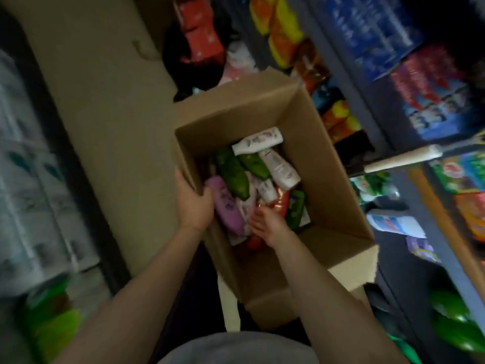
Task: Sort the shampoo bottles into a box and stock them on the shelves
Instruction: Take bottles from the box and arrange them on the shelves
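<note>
Box (325,179): two green bottles (232,173), one purple bottle (227,208).

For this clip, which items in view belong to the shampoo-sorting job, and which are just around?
Part of the job:
cardboard box
purple bottle
green bottles
white bottles
left hand, grip on the box wall
right hand, open, inside the box

Just around:
shelf packets
cardboard tube
wrapped packs
</note>
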